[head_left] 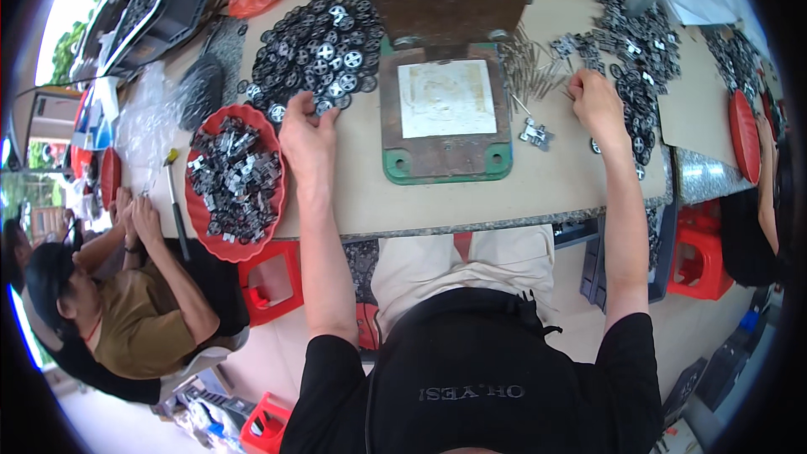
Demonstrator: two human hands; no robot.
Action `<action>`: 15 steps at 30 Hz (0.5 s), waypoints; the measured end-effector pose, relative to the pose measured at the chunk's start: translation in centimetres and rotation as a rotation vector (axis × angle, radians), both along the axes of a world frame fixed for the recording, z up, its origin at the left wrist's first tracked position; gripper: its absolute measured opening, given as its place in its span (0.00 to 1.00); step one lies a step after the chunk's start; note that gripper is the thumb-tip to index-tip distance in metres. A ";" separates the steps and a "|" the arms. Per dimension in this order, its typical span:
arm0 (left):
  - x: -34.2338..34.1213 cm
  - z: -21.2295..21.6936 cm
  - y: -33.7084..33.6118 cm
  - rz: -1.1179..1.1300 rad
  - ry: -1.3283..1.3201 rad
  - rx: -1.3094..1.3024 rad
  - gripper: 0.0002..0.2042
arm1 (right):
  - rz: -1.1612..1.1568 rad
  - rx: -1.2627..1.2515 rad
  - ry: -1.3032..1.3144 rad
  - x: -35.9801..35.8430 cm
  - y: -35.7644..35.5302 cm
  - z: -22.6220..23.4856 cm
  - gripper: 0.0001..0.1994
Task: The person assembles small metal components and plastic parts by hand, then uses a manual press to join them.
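Left hand (308, 136) sits at the near edge of the pile of little black wheels (324, 46), fingers curled down onto one, though I can't tell if it's actually gripped. Right hand (597, 101) is half closed, fingertips pinching at the metal pins (531, 67) beside the green-rimmed press plate (445, 113). Red bowl of metal parts (235, 181) sits left on the tabletop (538, 185).
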State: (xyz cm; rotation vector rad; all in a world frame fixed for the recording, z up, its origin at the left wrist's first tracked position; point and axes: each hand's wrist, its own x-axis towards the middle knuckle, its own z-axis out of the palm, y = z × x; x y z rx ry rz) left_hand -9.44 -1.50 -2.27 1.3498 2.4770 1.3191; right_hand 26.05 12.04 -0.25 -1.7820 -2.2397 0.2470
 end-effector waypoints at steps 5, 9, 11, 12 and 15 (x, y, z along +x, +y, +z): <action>-0.4 0.6 -0.6 -0.017 0.087 -0.104 0.20 | 0.065 0.087 -0.038 -0.6 -0.4 -0.2 0.05; 1.2 1.8 -2.4 -0.080 -0.195 0.053 0.18 | 0.179 0.260 0.284 -0.8 -2.6 1.2 0.07; 2.9 2.9 -4.1 -0.166 -0.451 0.120 0.17 | 0.201 0.112 0.445 -1.8 -4.9 2.7 0.07; 3.9 3.3 -4.8 -0.257 -0.711 0.191 0.17 | 0.215 -0.033 0.602 -2.3 -6.3 3.4 0.08; 7.9 4.1 -6.4 -0.481 -0.641 0.184 0.22 | 0.254 -0.468 1.188 -4.2 -10.4 3.5 0.07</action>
